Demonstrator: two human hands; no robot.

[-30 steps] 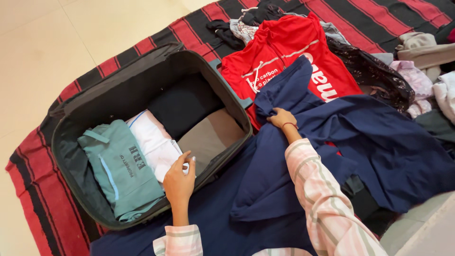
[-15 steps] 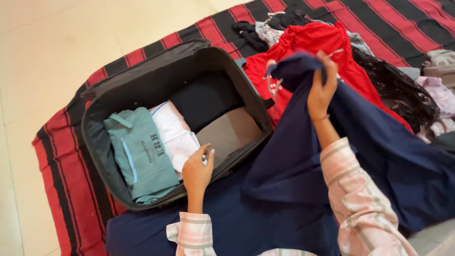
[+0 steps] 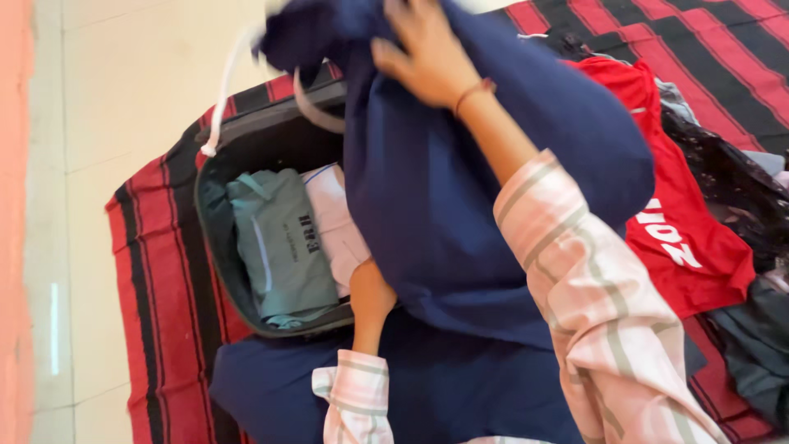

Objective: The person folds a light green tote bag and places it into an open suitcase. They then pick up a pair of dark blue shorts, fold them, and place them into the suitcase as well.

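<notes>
From the head camera, your right hand [image 3: 427, 57] is raised high, near the top edge of the picture, its fingers closed into a fold of the navy garment [image 3: 460, 214]. The cloth hangs down from that grip in one long drape, so its long axis runs from your raised hand down toward your lap, and it falls right across the open side of the suitcase [image 3: 246, 156]. The suitcase lies to the left of and below the lifted cloth; your left hand [image 3: 371, 292] is the nearer one to it, resting at the case's near edge just beside the folded white garment [image 3: 333, 222]. The folded teal shirt [image 3: 283, 247] sits further left inside the case, touching the white one.

You cannot tell how your left hand is set: only its back and wrist show, and the fingers disappear under the navy cloth, so it may be pinching the hem or simply lying flat. The right half of the suitcase is covered by the drape, so what is packed there is hidden. The top of the garment is blurred and cut off by the frame, and a white drawstring [image 3: 222, 90] trails from it. A red shirt [image 3: 682, 230] lies to the right on the striped blanket [image 3: 156, 271], partly under your right sleeve.
</notes>
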